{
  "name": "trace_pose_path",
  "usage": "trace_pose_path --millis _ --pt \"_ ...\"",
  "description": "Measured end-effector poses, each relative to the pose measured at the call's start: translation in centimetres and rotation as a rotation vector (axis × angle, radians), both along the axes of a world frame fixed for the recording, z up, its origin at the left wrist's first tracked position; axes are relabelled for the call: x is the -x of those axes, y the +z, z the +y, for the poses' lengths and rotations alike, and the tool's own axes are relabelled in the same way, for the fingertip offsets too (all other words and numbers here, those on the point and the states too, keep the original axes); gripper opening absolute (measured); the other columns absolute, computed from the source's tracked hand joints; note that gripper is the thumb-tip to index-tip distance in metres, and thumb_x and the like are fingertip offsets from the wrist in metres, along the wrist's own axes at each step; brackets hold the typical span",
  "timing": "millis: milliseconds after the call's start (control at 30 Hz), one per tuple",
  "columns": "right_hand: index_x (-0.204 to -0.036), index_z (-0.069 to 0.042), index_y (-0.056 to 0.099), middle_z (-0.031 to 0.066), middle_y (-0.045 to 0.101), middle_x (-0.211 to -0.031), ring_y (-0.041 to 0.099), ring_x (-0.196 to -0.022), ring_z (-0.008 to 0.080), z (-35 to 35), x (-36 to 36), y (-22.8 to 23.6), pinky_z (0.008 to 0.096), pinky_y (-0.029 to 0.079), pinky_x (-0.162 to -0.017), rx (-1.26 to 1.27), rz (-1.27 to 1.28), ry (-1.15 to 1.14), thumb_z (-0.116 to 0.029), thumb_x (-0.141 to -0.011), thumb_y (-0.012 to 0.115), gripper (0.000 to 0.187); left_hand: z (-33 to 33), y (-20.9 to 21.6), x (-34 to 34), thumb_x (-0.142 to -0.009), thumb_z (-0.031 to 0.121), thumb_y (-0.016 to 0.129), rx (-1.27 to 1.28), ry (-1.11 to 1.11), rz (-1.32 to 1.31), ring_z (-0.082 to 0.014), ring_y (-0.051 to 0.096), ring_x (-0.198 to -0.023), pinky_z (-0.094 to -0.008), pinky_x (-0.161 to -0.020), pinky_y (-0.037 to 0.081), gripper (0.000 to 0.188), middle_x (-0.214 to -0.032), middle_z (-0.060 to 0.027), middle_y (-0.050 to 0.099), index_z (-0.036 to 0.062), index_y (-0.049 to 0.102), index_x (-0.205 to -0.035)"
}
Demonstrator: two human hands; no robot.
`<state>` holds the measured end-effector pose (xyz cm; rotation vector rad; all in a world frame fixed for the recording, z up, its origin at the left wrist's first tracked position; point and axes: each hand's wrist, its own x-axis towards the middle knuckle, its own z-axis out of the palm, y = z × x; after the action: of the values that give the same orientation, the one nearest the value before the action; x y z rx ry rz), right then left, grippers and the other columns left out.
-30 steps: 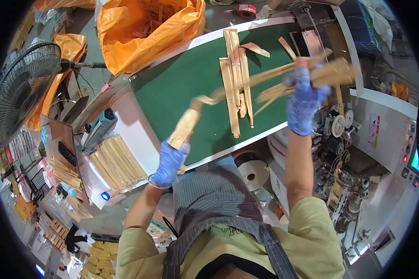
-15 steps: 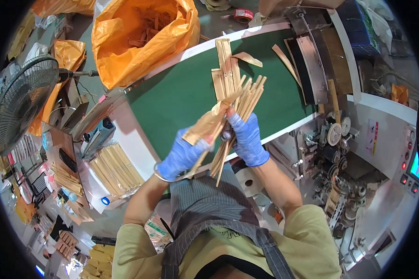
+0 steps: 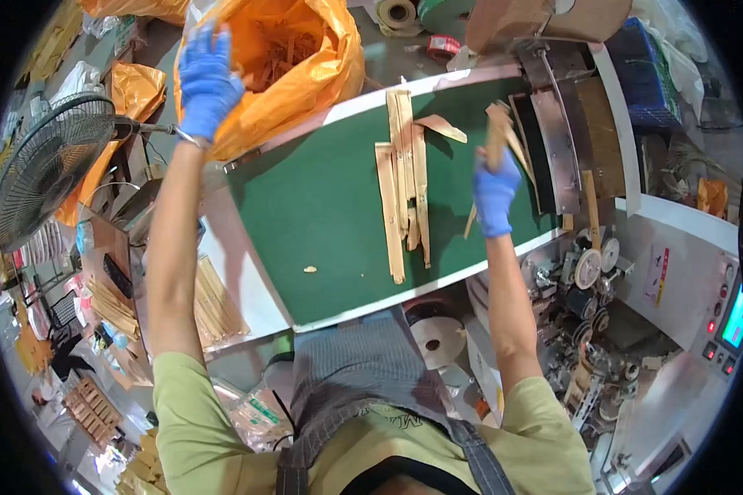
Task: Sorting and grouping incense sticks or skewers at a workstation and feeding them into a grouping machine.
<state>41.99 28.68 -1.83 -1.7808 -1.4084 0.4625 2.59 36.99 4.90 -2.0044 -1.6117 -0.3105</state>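
My left hand (image 3: pixel 206 87), in a blue glove, reaches over the rim of an orange sack (image 3: pixel 330 107). Its fingers are stretched out and apart, with nothing visible in them. Brown paper scraps (image 3: pixel 287 59) lie inside the sack. Above the right part of the green work surface (image 3: pixel 305 198), my right hand (image 3: pixel 495 196), also gloved in blue, is closed around a bundle of thin wooden sticks (image 3: pixel 496 136); the bundle is blurred and seen nearly end-on. Between the hands, several long, narrow tan paper-wrapped packets (image 3: pixel 403 173) lie on the green surface beside a torn paper strip (image 3: pixel 442 128).
A black fan (image 3: pixel 49 173) stands at the left. More narrow packets (image 3: pixel 216 301) lie on the white table nearby. At the right is a machine with rollers (image 3: pixel 588 268) and a lit screen (image 3: pixel 736 318). A metal bar assembly (image 3: pixel 553 136) borders the surface's right end.
My left hand has moved from the bundle up and left to the sack, and the paper it held is gone from it. My right hand has carried the sticks to the right.
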Motion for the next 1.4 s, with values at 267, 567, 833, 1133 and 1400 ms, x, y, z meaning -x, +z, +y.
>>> trace_pose_path --millis 267,567,833,1133,1400 --pt "-0.075 0.000 0.059 0.0168 0.059 -0.066 0.059 -0.057 0.0305 1.2 5.8 -7.3 0.0376 0.046 -0.050 0.621 -0.150 0.182 -0.027 -0.066 0.070 0.031 -13.8 -13.1 -21.5 -0.072 0.020 0.063 0.841 0.401 -1.464 -0.0193 0.056 -0.059 -0.0305 -0.058 0.046 0.037 -0.072 -0.0108 0.060 -0.0022 0.049 -0.098" --pt "-0.078 -0.003 0.057 0.0031 0.050 -0.053 0.046 -0.041 0.0134 -6.9 8.3 -7.1 0.0279 0.041 -0.038 1.223 1.563 0.180 -0.016 -0.080 0.056 0.014 -18.8 -10.4 -19.0 -0.082 0.024 0.055 0.977 0.397 -2.400 -0.0115 0.052 -0.047 -0.0253 -0.041 0.041 0.019 -0.061 -0.0037 0.055 0.0052 0.054 -0.084" --pt "-0.083 0.000 0.055 0.0040 0.049 -0.054 0.048 -0.040 0.0138 -8.2 0.4 -4.6 0.0257 0.041 -0.036 0.904 0.546 0.184 -0.011 -0.075 0.058 0.014 -33.8 -13.4 -4.5 -0.081 0.016 0.050 0.651 0.668 -1.326 -0.0187 0.051 -0.051 -0.0303 -0.046 0.042 0.012 -0.062 -0.0084 0.053 0.0049 0.054 -0.084" --pt "-0.076 0.000 0.056 0.0034 0.048 -0.049 0.045 -0.035 0.0126 -11.7 6.0 -4.8 0.0261 0.038 -0.034 1.027 0.579 0.297 -0.013 -0.076 0.059 0.013 -39.7 -12.8 -17.8 -0.075 0.020 0.060 1.210 0.085 -1.783 -0.0151 0.057 -0.058 -0.0293 -0.049 0.046 0.031 -0.086 -0.0136 0.059 -0.0009 0.056 -0.098" --pt "-0.079 -0.001 0.057 -0.0023 0.045 -0.054 0.041 -0.044 0.0072 -9.4 20.1 14.2 0.0221 0.035 -0.041 0.819 0.709 0.767 -0.025 -0.077 0.062 0.025 -35.1 6.3 -3.8 -0.077 0.024 0.062 1.024 0.217 -2.567 -0.0076 0.048 -0.047 -0.0218 -0.041 0.042 0.026 -0.063 -0.0032 0.054 0.0009 0.054 -0.085"
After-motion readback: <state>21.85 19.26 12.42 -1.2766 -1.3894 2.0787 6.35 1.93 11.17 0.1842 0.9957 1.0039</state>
